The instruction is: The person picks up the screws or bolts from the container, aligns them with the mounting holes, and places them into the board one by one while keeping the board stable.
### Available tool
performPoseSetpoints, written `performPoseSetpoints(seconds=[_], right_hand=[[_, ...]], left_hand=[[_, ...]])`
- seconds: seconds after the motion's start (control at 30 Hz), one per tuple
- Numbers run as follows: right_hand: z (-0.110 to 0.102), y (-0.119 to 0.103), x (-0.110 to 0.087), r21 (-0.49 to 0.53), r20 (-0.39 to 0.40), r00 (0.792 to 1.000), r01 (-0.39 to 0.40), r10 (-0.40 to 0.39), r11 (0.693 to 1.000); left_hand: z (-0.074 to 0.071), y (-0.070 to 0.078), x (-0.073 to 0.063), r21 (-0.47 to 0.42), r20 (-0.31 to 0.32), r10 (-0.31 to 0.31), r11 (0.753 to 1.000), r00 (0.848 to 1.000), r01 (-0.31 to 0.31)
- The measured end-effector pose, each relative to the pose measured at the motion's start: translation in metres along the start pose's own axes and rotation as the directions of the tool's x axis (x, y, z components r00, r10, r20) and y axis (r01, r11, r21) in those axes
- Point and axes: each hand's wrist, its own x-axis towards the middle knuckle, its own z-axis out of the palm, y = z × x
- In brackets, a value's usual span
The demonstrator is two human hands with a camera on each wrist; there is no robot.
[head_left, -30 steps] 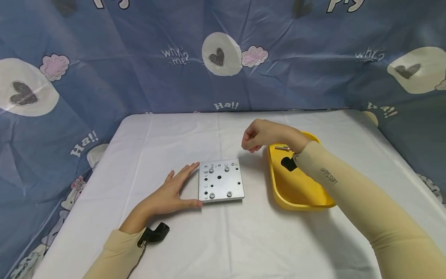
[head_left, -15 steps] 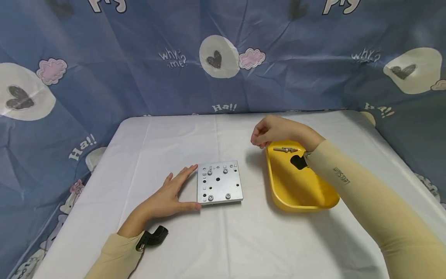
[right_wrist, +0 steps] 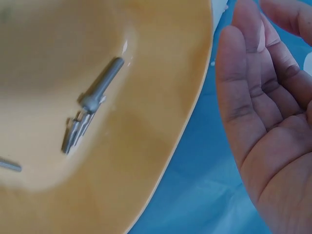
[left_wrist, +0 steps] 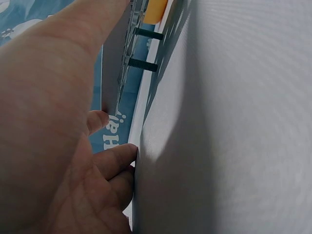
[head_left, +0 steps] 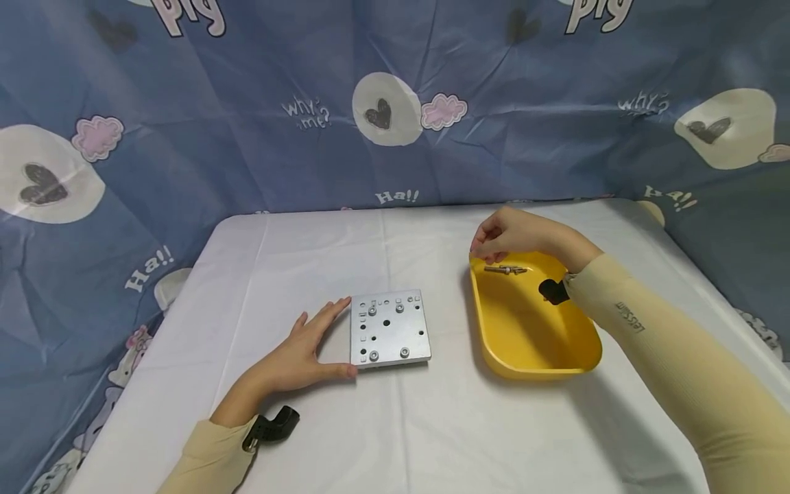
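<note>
A square silver metal plate (head_left: 395, 329) with holes and several socket-head bolts lies mid-table. Below it, threaded bolt shanks (left_wrist: 143, 64) stick out in the left wrist view. My left hand (head_left: 296, 357) rests at its left side, thumb at the near corner and forefinger at the far one, fingers fairly straight. My right hand (head_left: 509, 232) hovers over the far left rim of the yellow tray (head_left: 481, 322), fingers loosely bent; no object shows in it. Several bolts (right_wrist: 92, 102) lie together in the tray, close to that hand, with another bolt (right_wrist: 9, 165) apart from them.
A white cloth (head_left: 296, 254) covers the table. Behind it hangs a blue printed curtain (head_left: 259, 137). Black wrist cameras sit at both wrists, the left one (head_left: 278, 425) near the tabletop and the right one (head_left: 552, 291) above the tray.
My right hand has moved right, from beside the tray to over its far left rim, baring the bolts inside. The left hand and plate stay together in place; the head view tilts slightly.
</note>
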Motion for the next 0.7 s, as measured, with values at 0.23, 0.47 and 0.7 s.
performPoseSetpoints(seconds=[0.23,0.47,0.7], right_hand=[[-0.005,0.014,-0.005,-0.003,-0.003,1.000,-0.029,0.029,1.000],[-0.008,0.019,-0.010,0.007,-0.002,0.998,-0.068,0.068,0.998],[-0.010,0.025,-0.012,0.030,0.001,0.996,-0.093,0.093,0.995]], left_hand=[[0.001,0.001,0.000,0.006,-0.003,0.002,1.000,1.000,-0.002],[0.002,0.002,0.001,0.004,-0.004,0.006,1.000,1.000,-0.006],[0.002,0.003,0.000,0.005,-0.002,-0.004,1.000,1.000,0.004]])
